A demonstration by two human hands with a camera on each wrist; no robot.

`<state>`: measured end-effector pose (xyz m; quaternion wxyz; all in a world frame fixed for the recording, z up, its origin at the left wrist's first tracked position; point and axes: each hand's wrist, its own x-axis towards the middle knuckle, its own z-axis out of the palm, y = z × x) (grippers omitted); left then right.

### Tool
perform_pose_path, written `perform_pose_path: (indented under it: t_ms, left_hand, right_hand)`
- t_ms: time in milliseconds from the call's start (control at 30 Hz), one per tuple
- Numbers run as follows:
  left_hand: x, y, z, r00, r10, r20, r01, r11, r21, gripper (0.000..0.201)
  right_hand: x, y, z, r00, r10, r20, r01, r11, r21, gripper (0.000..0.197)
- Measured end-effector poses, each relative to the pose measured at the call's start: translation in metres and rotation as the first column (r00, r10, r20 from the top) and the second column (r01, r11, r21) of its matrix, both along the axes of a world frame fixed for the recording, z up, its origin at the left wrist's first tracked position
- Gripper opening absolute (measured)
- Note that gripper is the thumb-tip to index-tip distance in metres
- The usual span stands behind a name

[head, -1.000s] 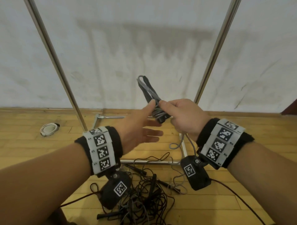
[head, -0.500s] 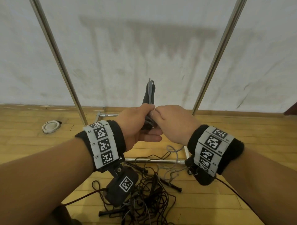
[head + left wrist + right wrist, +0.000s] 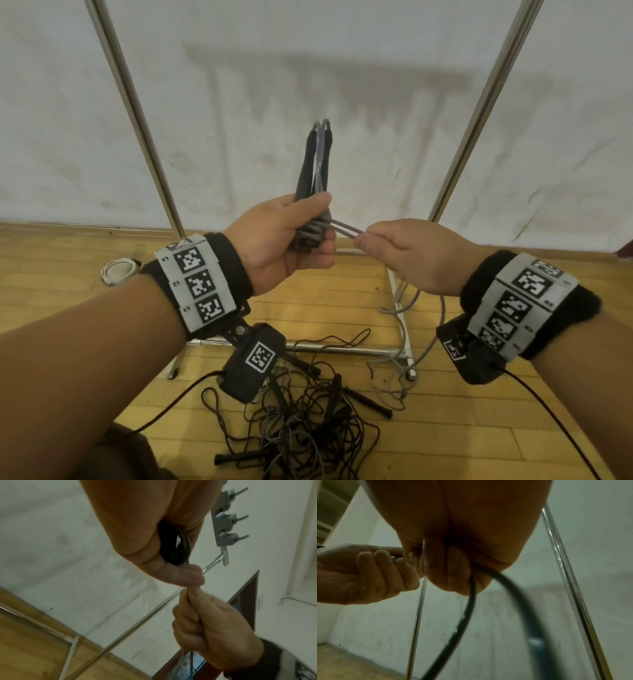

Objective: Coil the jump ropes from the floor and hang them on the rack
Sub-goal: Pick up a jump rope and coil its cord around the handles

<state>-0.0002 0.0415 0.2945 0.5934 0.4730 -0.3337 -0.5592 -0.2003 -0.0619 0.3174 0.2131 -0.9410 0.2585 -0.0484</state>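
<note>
A grey jump rope with black handles (image 3: 317, 164) stands upright in my left hand (image 3: 322, 222), which grips the handles where several turns of cord are wound round them. My right hand (image 3: 364, 240) pinches a doubled length of the grey cord (image 3: 346, 228) and holds it taut to the right of the bundle. From that hand the slack cord (image 3: 442, 315) hangs down to the floor. In the left wrist view my left hand (image 3: 171, 566) encloses the dark handles (image 3: 173, 550) and my right hand (image 3: 193, 622) is fisted on the cord. The rack's uprights (image 3: 137, 113) rise behind.
A tangled pile of black jump ropes (image 3: 301, 421) lies on the wooden floor below my hands, against the rack's base bar (image 3: 342, 349). A white round object (image 3: 118, 270) sits on the floor at the left. A white wall stands close behind the rack.
The bundle passed from my right hand to my left, which now grips it upright. My right hand has drawn away to the right, pulling the cord taut.
</note>
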Motion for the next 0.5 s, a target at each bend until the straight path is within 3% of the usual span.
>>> perform_pose_path:
  t_ms: [167,233,300,367,433,500]
  left_hand:
    - [0.01,0.005,-0.002,0.96,-0.272,0.06,0.274,0.962,-0.023,0.014]
    - [0.006,0.007,-0.006,0.898,-0.41,0.159,0.414,0.91,0.006,0.008]
    - [0.001,0.008,-0.01,0.796,-0.545,0.262,0.538,0.837,0.105,0.022]
    - [-0.005,0.009,-0.014,0.655,-0.63,0.418,0.545,0.776,0.317,0.043]
    - [-0.015,0.011,-0.019,0.389,-0.674,0.628,0.432,0.735,0.522,0.046]
    - [-0.027,0.012,-0.026,0.125,-0.684,0.719,0.304,0.716,0.629,0.049]
  right_hand:
    - [-0.01,-0.014,-0.009,0.999,0.041,-0.028,-0.034,0.977,0.213,0.039]
    - [-0.013,-0.019,-0.015,0.993,0.054,-0.106,-0.032,0.979,0.199,0.032]
    - [-0.019,-0.024,-0.019,0.982,0.05,-0.182,-0.016,0.983,0.183,0.021]
    - [-0.022,-0.026,-0.021,0.974,0.051,-0.221,-0.007,0.981,0.193,0.009]
    - [-0.017,-0.025,-0.021,0.951,0.053,-0.305,-0.021,0.994,0.107,0.012]
    - [-0.008,-0.017,-0.017,0.939,0.067,-0.337,-0.06,0.998,0.031,0.022]
